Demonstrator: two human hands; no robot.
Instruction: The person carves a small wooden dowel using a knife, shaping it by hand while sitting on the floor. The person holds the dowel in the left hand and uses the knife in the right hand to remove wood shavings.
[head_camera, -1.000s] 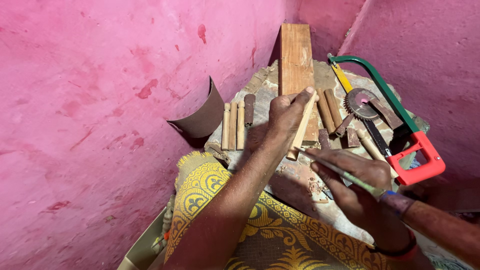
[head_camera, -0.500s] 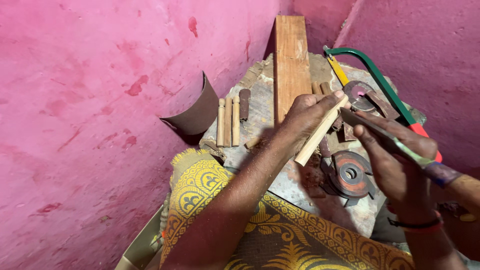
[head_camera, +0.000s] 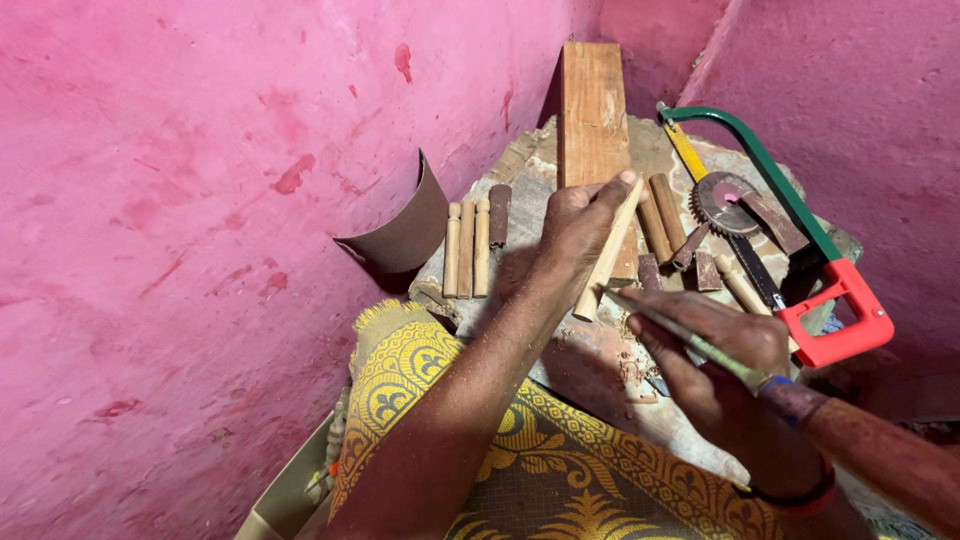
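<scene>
My left hand (head_camera: 578, 228) grips a pale wooden stick (head_camera: 608, 256) and holds it slanted over a flat stone slab (head_camera: 600, 360). My right hand (head_camera: 715, 345) holds a thin greenish rod-like tool (head_camera: 690, 338) with its tip close to the stick's lower end. Wood shavings lie on the slab beneath both hands. A yellow patterned cloth (head_camera: 560, 470) covers my lap below my arms.
Three turned pale pegs (head_camera: 466, 248) and a dark piece lie left of my hand. A long plank (head_camera: 592, 110), several brown sticks (head_camera: 660, 215), a toothed disc (head_camera: 722, 203) and a green-and-red hacksaw (head_camera: 800, 240) lie on the slab's far side and right. A curled sheet of sandpaper (head_camera: 400, 232) leans on the pink wall.
My left hand has kept its grip on the stick, tilting it more upright. My right hand with the thin tool has come lower, back beside the stick's lower end. The view shifted.
</scene>
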